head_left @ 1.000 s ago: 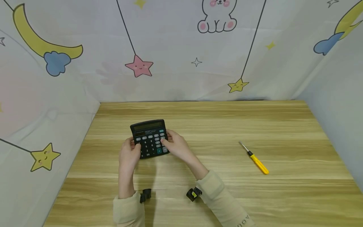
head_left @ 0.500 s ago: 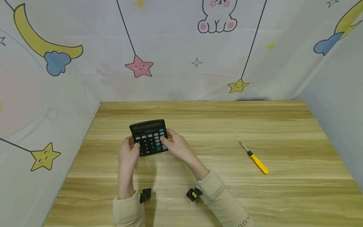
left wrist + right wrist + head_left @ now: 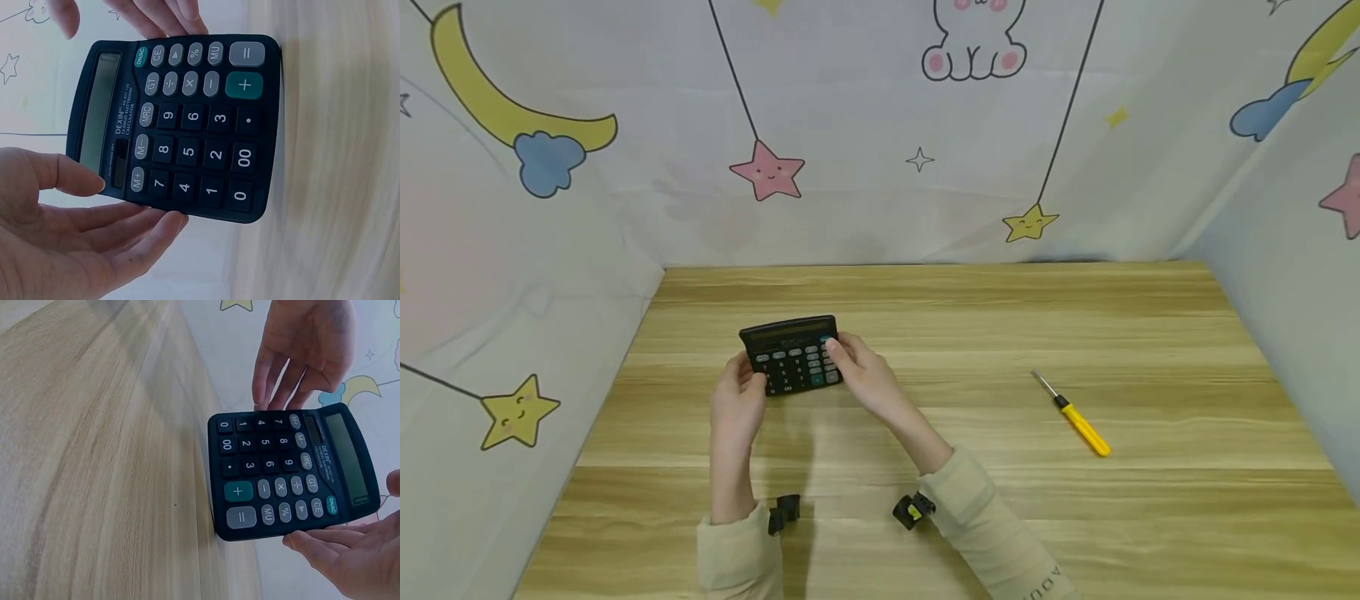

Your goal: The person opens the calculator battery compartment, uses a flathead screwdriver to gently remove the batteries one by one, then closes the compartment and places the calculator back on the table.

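Note:
A black desk calculator (image 3: 792,357) with grey and green keys is tipped up, its lower edge close at the wooden tabletop. At its left side my left hand (image 3: 737,400) holds it, fingers along the edge and thumb tip at the screen-side corner, as the left wrist view shows. On the opposite side is my right hand (image 3: 868,379), its fingertips at the side edge. In the right wrist view this hand's thumb (image 3: 394,482) stands apart from the calculator (image 3: 284,472); in the head view it overlaps the upper right keys.
A screwdriver (image 3: 1071,414) with a yellow handle lies on the wooden table (image 3: 1180,358) to the right. Black mounts (image 3: 913,510) sit at both cuffs. Printed cloth (image 3: 865,200) with stars and moons rises behind the table and at its sides.
The calculator has tipped more upright, so its face looks shorter in the head view. My right thumb has moved up from the lower keys toward the screen end.

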`<state>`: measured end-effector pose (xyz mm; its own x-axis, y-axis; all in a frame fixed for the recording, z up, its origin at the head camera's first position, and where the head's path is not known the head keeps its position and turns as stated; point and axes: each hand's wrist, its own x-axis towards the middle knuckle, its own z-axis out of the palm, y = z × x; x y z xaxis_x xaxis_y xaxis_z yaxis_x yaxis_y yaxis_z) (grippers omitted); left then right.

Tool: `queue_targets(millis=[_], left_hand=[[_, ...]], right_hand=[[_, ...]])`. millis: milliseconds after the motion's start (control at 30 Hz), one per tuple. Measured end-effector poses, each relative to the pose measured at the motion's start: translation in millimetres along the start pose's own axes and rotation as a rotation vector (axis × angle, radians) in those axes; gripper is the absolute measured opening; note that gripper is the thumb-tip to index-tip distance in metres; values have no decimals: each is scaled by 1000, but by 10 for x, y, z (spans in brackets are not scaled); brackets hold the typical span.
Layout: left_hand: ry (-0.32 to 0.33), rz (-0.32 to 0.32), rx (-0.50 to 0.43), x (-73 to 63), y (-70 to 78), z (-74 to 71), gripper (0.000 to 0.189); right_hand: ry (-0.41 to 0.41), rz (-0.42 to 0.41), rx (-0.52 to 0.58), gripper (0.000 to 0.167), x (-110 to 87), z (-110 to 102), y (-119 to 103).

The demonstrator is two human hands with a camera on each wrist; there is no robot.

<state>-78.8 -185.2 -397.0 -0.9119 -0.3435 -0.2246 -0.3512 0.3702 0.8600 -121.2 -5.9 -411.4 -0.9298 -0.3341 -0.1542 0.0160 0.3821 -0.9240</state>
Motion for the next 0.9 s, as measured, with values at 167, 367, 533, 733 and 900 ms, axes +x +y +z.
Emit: queue_targets(millis=[167, 367, 533, 733, 900], left_hand=[[-9, -12, -48, 7, -1, -6, 56], [-38, -21, -113, -9, 25, -21, 53], [-63, -33, -194, -37, 57, -25, 51], [-44, -35, -309, -30, 48, -9, 53], [-12, -1, -335, -24, 29, 1, 69]], right_hand=[[2, 5, 26, 65, 0, 0, -10], [17, -27, 43, 67, 1, 0, -11], [25, -42, 45, 68, 0, -14, -19], [21, -59, 39, 64, -11, -23, -23], [25, -57, 55, 59, -6, -21, -14]])
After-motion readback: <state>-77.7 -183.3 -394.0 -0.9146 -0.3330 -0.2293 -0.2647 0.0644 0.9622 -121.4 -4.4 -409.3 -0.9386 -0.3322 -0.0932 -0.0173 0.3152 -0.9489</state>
